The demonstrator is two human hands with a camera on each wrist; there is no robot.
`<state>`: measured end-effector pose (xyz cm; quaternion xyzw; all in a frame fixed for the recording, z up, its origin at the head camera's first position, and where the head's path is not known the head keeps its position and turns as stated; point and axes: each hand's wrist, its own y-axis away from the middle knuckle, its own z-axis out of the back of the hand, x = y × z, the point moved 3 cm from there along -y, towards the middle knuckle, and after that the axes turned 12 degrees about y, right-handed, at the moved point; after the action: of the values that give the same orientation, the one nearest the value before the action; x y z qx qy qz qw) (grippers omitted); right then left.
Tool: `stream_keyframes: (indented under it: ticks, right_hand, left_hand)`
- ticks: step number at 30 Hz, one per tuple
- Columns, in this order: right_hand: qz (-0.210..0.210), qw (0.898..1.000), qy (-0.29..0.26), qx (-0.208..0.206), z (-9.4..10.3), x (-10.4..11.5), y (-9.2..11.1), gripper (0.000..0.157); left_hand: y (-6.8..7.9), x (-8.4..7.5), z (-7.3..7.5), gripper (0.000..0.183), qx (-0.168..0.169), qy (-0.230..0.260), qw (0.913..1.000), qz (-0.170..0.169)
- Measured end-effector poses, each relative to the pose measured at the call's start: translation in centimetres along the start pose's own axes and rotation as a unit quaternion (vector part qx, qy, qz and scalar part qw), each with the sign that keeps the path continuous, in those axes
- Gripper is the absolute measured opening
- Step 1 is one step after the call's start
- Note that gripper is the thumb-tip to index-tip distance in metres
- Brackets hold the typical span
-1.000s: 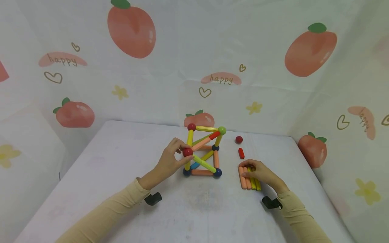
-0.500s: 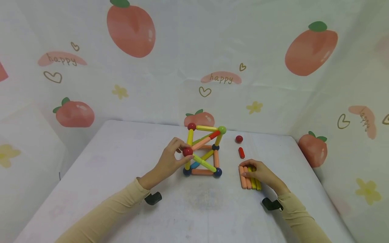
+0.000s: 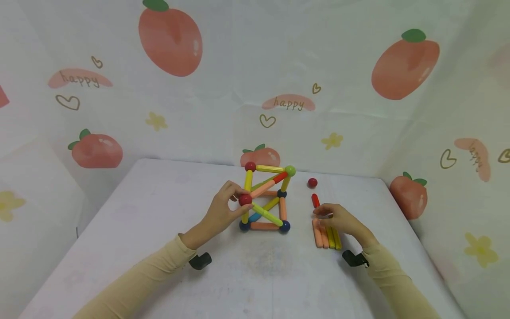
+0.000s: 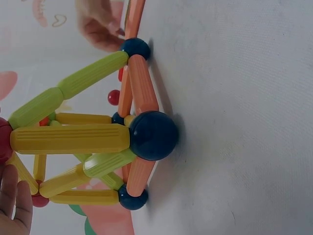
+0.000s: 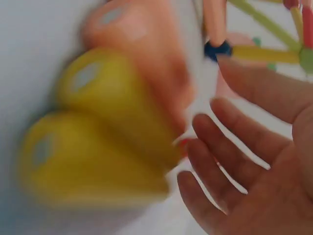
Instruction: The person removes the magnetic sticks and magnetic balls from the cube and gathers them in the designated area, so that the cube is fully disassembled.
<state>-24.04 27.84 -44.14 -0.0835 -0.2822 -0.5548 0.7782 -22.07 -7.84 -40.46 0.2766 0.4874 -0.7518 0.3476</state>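
A cube-like frame of magnetic sticks and balls [image 3: 264, 226] stands mid-table, with dark blue balls at its base. My left hand [image 3: 221, 212] pinches the red ball [image 3: 245, 200] at its near upper left corner, where a yellow upright and diagonal sticks meet. In the left wrist view, only some left fingers [image 4: 14, 208] show beside that ball. My right hand [image 3: 343, 221] hovers with loose, spread fingers over the far ends of two salmon sticks [image 3: 317, 235] and two yellow sticks [image 3: 334, 239]. Its palm looks bare in the right wrist view. A short red stick [image 3: 315, 200] lies just beyond its fingertips.
A loose red ball [image 3: 312, 182] rests near the table's back edge, behind the short red stick. The white table [image 3: 159, 190] meets a printed cloth backdrop [image 3: 223, 88]. Each wrist wears a dark camera, such as the right camera [image 3: 354, 258].
My right hand has lifted off the row of sticks and shifted slightly away from me, toward the short red stick. The left hand keeps its pinch on the corner ball.
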Motion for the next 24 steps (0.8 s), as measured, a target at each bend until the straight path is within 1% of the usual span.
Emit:
stream_keyframes:
  ticks: [2, 3, 4, 6, 8, 10, 13, 18, 21, 24]
  right_hand:
    - [0.008, 1.000, -0.003, -0.024, 0.4, 1.5, -0.3, 0.035]
    - [0.005, 0.999, -0.014, -0.033, 0.4, 2.4, -0.5, 0.038]
    - [0.001, 0.999, -0.031, -0.039, 0.5, 3.3, -0.7, 0.040]
    - [-0.006, 0.995, -0.093, -0.046, 0.2, 5.4, -1.2, 0.045]
    - [-0.017, 0.985, -0.162, -0.048, -0.2, 7.5, -1.8, 0.052]
    - [-0.023, 0.972, -0.229, -0.047, -0.8, 9.5, -2.3, 0.054]
    - [-0.025, 0.956, -0.290, -0.040, -1.8, 12.1, -3.0, 0.057]
    - [-0.024, 0.933, -0.359, -0.024, -3.1, 15.3, -3.7, 0.054]
    - [-0.031, 0.922, -0.384, -0.033, -3.7, 16.2, -4.0, 0.045]
    - [-0.039, 0.913, -0.402, -0.053, -4.0, 16.7, -4.3, 0.039]
  left_hand:
    - [0.0, 0.0, 0.0, 0.031, 0.001, 0.002, 1.0000, 0.003]
    - [0.0, 0.0, 0.0, 0.031, 0.001, 0.003, 1.0000, 0.003]
    - [0.1, 0.0, 0.0, 0.031, 0.001, 0.003, 1.0000, 0.003]
    - [0.1, 0.0, 0.0, 0.031, 0.000, 0.003, 1.0000, 0.001]
    - [0.1, 0.0, 0.0, 0.031, -0.001, 0.002, 1.0000, -0.002]
    - [0.0, 0.0, 0.0, 0.031, -0.002, 0.000, 1.0000, -0.004]
    - [0.0, 0.0, 0.0, 0.032, 0.001, -0.002, 1.0000, -0.003]
    - [0.0, 0.0, -0.1, 0.032, 0.003, -0.004, 1.0000, 0.000]
    - [0.0, 0.1, -0.1, 0.032, 0.002, -0.003, 1.0000, 0.000]
    - [0.0, 0.1, 0.0, 0.031, 0.001, 0.002, 1.0000, 0.000]
